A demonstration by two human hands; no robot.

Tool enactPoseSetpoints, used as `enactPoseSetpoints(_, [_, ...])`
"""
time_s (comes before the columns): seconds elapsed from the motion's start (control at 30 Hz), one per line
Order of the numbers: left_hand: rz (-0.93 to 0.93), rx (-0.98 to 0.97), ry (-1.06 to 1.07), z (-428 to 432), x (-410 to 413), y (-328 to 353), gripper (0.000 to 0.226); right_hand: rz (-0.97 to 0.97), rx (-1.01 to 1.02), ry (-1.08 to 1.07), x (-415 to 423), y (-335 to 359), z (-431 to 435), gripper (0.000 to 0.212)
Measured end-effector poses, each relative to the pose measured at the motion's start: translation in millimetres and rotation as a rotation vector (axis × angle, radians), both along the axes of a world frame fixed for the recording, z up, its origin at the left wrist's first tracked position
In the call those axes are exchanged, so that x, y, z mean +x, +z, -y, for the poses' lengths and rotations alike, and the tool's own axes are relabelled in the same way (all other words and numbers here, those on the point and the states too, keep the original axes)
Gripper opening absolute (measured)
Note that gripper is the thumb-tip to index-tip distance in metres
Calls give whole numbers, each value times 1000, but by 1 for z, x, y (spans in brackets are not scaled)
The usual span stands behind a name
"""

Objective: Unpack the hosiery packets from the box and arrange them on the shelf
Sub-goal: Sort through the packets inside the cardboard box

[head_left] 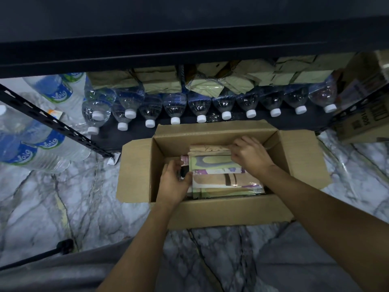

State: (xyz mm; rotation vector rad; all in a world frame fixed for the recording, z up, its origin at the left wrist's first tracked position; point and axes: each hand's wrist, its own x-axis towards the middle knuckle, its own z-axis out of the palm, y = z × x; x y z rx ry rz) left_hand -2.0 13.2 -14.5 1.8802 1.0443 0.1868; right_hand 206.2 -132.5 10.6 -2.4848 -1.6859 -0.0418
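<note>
Reaching into the open brown cardboard box [210,211], both hands bracket the stack of flat, glossy hosiery packets [219,165] in green, purple and tan lying inside it. The left hand [174,182] curls round the stack's left end. The right hand [250,157] pinches the far-right edge of the upper packets, likely so several lift together without sliding. The box sits on the marbled floor [52,197] against the black metal shelf [130,135], keeping the carry short. Clear plastic water bottles [200,106] line the shelf front, olive-tan packets [157,81] behind.
</note>
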Motion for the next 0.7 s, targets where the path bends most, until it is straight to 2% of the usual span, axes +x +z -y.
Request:
enactPoseSetpoints(0.27, [-8, 63, -26, -2, -11, 12, 28, -9, 235, 24, 0, 37, 17, 11])
enactPoseSetpoints(0.53, [-70, 102, -166, 3, -2, 7, 33, 18, 419, 63, 10, 77, 27, 11])
enactPoseSetpoints(0.7, [-30, 52, -238, 9, 17, 1, 34, 58, 481, 83, 11, 86, 28, 12])
